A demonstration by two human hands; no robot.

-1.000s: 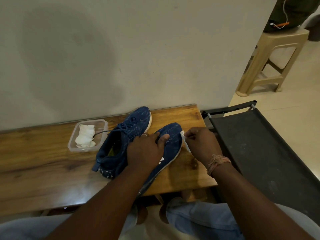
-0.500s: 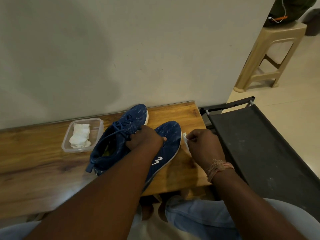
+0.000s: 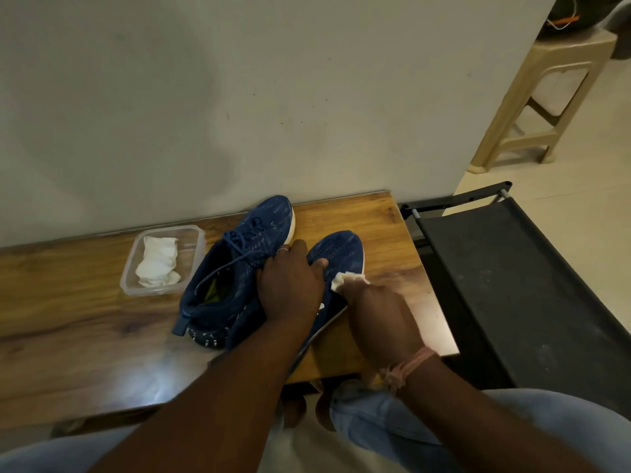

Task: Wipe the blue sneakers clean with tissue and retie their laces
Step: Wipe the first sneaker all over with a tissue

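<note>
Two blue sneakers (image 3: 246,268) side by side — white tissue (image 3: 345,279) against the right one.

Plain off-white wall (image 3: 239,97) behind, faintly scuffed and shadowed. Wooden bench top (image 3: 68,336) set against it, grain glossy, with a bright patch of reflected light near the front edge. Just to the right, a dark fabric cot (image 3: 529,302) on a black metal frame. Beyond, pale tiled floor (image 3: 580,186) and a beige plastic stool (image 3: 546,97).
</note>
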